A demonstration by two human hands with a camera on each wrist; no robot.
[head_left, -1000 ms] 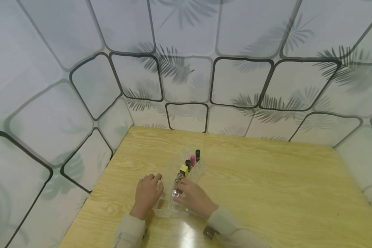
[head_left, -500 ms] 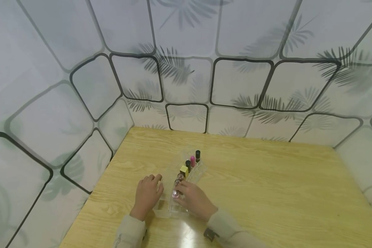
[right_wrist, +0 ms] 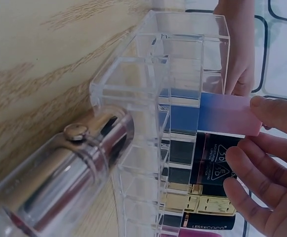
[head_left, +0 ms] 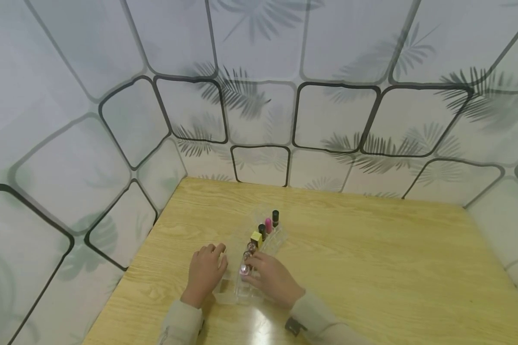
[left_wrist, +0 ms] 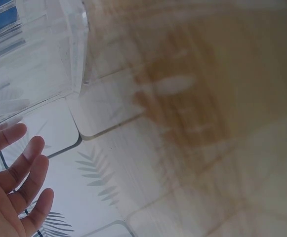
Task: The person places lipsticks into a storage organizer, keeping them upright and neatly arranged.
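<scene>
A clear acrylic lipstick organizer stands on the table, holding a slanting row of lipsticks. My right hand pinches a square lipstick, pink fading to blue, between thumb and fingertip at the row's near end. Its lower part sits within a clear slot. My other right fingers lie close to the dark lipsticks beside it. Along the far part of the row are a yellow-topped lipstick, a magenta one and black ones. My left hand is at the organizer's left side, fingers loosely bent, holding nothing.
The wooden table extends to the right of the organizer. Patterned white walls rise at its back and sides. A shiny rose-gold cylinder shows close to the camera in the right wrist view.
</scene>
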